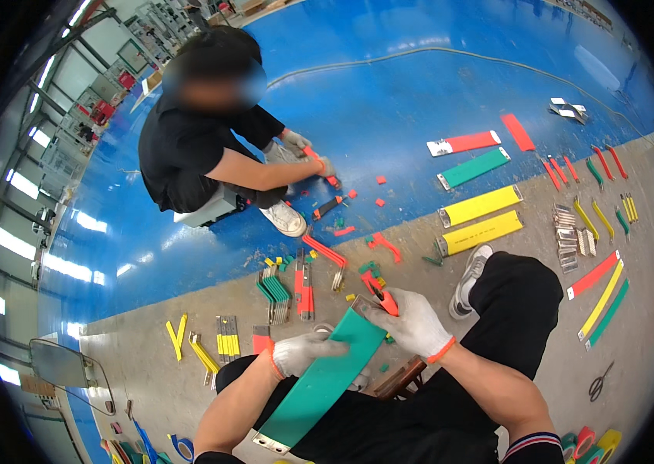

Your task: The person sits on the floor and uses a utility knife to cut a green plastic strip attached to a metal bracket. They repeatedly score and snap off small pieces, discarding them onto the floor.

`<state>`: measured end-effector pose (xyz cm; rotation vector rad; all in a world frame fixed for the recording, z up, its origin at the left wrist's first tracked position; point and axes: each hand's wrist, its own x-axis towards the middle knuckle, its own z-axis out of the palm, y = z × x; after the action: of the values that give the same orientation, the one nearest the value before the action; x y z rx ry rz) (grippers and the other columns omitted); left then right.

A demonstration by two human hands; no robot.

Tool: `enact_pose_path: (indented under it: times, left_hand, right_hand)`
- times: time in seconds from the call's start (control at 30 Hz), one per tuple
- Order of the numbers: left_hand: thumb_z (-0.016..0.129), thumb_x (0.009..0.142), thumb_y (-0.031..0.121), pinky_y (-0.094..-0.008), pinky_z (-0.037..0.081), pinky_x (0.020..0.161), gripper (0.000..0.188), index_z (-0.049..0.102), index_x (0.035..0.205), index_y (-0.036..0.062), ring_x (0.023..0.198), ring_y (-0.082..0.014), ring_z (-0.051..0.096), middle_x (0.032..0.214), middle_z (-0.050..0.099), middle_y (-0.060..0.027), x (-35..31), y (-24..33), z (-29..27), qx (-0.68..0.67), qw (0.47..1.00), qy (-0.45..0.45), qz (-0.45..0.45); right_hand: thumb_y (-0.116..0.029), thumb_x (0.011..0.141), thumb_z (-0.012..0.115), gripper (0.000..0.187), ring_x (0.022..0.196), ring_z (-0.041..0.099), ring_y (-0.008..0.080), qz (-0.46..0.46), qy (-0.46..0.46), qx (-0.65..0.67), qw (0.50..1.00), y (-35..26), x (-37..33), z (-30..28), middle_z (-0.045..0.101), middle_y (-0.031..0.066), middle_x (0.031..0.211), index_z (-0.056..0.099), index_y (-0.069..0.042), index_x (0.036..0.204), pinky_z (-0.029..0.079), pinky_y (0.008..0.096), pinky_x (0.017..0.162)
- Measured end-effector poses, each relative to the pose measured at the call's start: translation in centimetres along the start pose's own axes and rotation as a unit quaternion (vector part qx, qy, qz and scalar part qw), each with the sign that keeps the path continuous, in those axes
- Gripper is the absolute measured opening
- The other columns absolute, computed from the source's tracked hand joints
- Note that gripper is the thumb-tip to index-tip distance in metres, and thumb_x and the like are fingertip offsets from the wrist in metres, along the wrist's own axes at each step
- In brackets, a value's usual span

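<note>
Workshop floor (373, 93) frames a green bar (334, 379) over the lap (412, 421), likely stiff, weighty and best held by the edges, left hand (305, 354) gripping its side, right hand (413, 319) clasping a red-handled tool (389, 302) at its upper end.

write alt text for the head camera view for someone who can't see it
A person's gloved left hand holds a long green bar while the gloved right hand grips a red tool near its upper end. At upper left, a seated co-worker handles a red piece; coloured bars lie across the floor.
</note>
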<state>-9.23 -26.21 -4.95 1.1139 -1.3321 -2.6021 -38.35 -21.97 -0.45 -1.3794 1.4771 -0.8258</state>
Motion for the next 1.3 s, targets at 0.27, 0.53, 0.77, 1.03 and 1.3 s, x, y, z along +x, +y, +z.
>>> enact_pose_path:
  times: [0.27, 0.53, 0.77, 1.03, 1.3]
  left_hand:
    - [0.054, 0.107, 0.027, -0.0452, 0.055, 0.104, 0.049, 0.050, 0.147, -0.0014, 0.122, -0.0304, 0.067, 0.135, 0.066, -0.0197, 0.4, 6.0, 5.8, -0.253, 0.965, 0.036, -0.064]
    - [0.052, 0.108, 0.032, -0.0436, 0.061, 0.095, 0.051, 0.058, 0.138, -0.0092, 0.108, -0.0361, 0.072, 0.126, 0.069, -0.0283, 1.9, 4.5, 4.1, -0.243, 0.969, 0.019, -0.040]
    - [0.048, 0.109, 0.041, -0.0479, 0.057, 0.100, 0.058, 0.056, 0.143, -0.0047, 0.117, -0.0344, 0.069, 0.130, 0.068, -0.0240, 2.3, 5.3, 4.3, -0.232, 0.969, 0.083, 0.002]
    - [0.045, 0.111, 0.035, -0.0380, 0.054, 0.104, 0.052, 0.051, 0.150, 0.0000, 0.123, -0.0237, 0.065, 0.142, 0.064, -0.0124, 1.9, 1.8, 4.9, -0.208, 0.977, -0.033, 0.037]
    - [0.040, 0.112, 0.031, -0.0436, 0.056, 0.105, 0.052, 0.052, 0.145, -0.0075, 0.120, -0.0335, 0.069, 0.134, 0.067, -0.0239, 2.0, 0.5, 5.8, -0.398, 0.917, 0.027, -0.033]
  right_hand:
    - [-0.031, 0.098, 0.072, 0.035, 0.067, 0.051, 0.0207, 0.073, -0.035, 0.002, 0.997, -0.3, 0.7, -2.0, 0.056, 0.0141, 0.072, 0.062, 0.002, 0.092, 0.045, 0.0390, 0.066]
    - [-0.044, 0.099, 0.068, 0.047, 0.076, 0.059, 0.0461, 0.046, -0.080, -0.036, 0.995, -2.7, 1.5, -4.0, 0.059, 0.0250, 0.078, 0.059, 0.002, 0.092, 0.047, 0.0486, 0.069]
    - [-0.047, 0.099, 0.070, 0.050, 0.076, 0.059, 0.0457, 0.020, -0.109, -0.058, 0.992, -4.0, 4.1, -4.5, 0.059, 0.0249, 0.078, 0.060, 0.001, 0.089, 0.047, 0.0484, 0.068]
    - [-0.043, 0.098, 0.072, 0.043, 0.081, 0.064, 0.0488, 0.010, -0.132, -0.079, 0.988, -3.4, 4.3, -3.4, 0.064, 0.0263, 0.080, 0.063, -0.002, 0.094, 0.050, 0.0516, 0.066]
    - [-0.044, 0.097, 0.070, 0.042, 0.080, 0.067, 0.0474, 0.051, -0.156, -0.118, 0.979, -2.3, 4.7, -1.8, 0.067, 0.0248, 0.078, 0.063, -0.002, 0.098, 0.052, 0.0525, 0.068]
